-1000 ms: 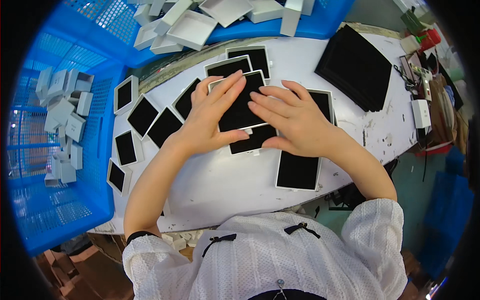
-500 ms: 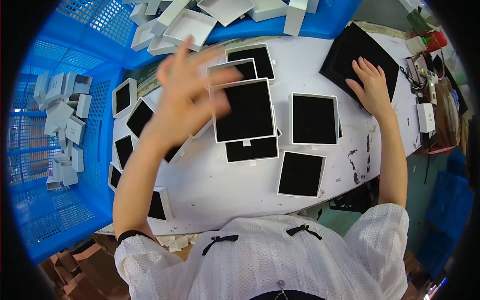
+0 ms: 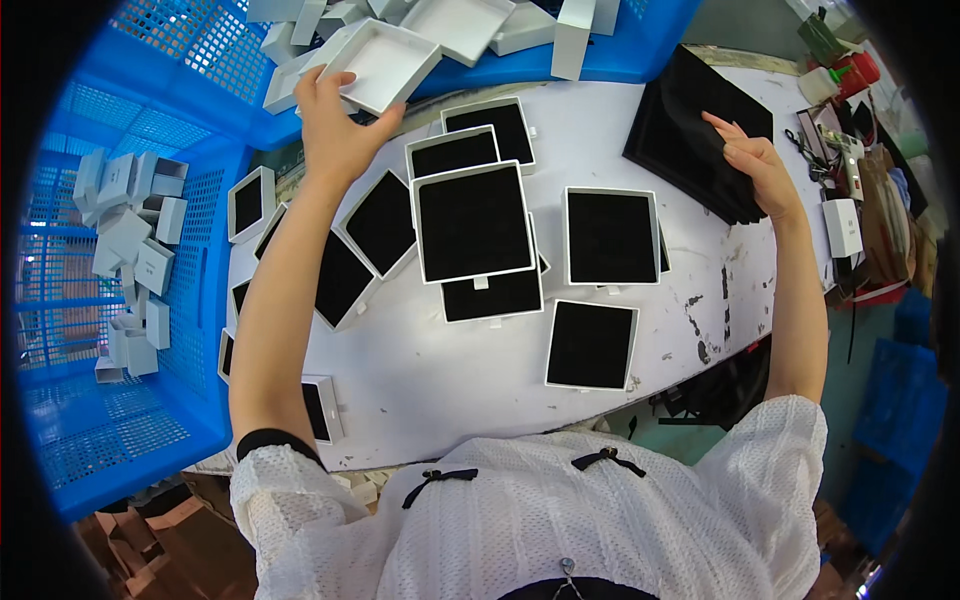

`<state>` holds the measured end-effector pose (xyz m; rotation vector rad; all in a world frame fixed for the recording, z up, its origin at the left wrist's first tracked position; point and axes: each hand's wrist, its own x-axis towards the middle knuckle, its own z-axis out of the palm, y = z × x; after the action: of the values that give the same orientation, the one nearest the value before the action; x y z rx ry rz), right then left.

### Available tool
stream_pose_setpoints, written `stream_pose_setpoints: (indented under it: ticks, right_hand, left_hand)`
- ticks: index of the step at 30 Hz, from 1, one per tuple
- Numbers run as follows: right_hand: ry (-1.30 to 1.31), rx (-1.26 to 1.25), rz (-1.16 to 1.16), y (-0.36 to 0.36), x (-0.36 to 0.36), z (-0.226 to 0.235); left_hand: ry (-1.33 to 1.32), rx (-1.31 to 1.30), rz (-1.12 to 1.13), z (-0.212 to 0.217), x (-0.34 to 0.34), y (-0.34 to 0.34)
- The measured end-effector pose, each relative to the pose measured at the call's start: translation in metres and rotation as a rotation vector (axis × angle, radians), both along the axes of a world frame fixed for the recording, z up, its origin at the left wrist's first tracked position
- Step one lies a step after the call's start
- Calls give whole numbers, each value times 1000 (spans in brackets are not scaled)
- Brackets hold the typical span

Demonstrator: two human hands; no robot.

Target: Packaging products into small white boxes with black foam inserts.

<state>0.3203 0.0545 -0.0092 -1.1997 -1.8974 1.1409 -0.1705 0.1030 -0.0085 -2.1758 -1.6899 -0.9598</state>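
Note:
My left hand reaches to a shallow white box tray in the far blue crate, fingers spread at its near left rim and thumb by its near corner. No firm grip on it shows. At the far right, my right hand pinches the edge of a black foam-like sheet, which bends up on top of a stack of such sheets. Between my arms lie several white box trays lined with black, among them a large one on top of others and one to its right.
A blue crate with small white boxes stands at the left; another blue crate full of white boxes is at the back. A small white box, a red item and cables crowd the right table edge.
My left hand has moved up and away from the lined trays to the white tray in the crate. My right hand, flat on the black stack before, now pinches and bends a sheet.

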Motion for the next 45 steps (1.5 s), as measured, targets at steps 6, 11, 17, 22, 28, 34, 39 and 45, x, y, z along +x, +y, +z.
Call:
stream_pose_setpoints:
  ticks: [6, 11, 17, 22, 28, 34, 39, 45]
  right_hand:
    - [-189, 17, 234, 3, -10, 7]
    - [387, 255, -249, -26, -59, 25]
    - [-459, 1291, 104, -80, -179, 56]
    - [-371, 1149, 289, -69, -203, 68]
    - [-341, 1031, 71, -76, -199, 57]
    - [-425, 889, 125, -77, -196, 47]
    - [-321, 1004, 131, -87, -192, 36]
    - [-153, 890, 130, -67, -169, 50]
  left_hand:
    - [-444, -368, -525, 45, 33, -70]
    - [-221, -450, -609, 52, 56, -117]
    - [-288, -523, -550, 50, 67, -120]
    - [-322, -521, -641, 46, 64, -115]
    - [47, -462, -654, 46, 56, -115]
    - [36, -467, -663, 54, 58, -115]
    - [-225, -395, -762, 45, 59, -120]
    - [296, -486, -670, 69, 51, -126]
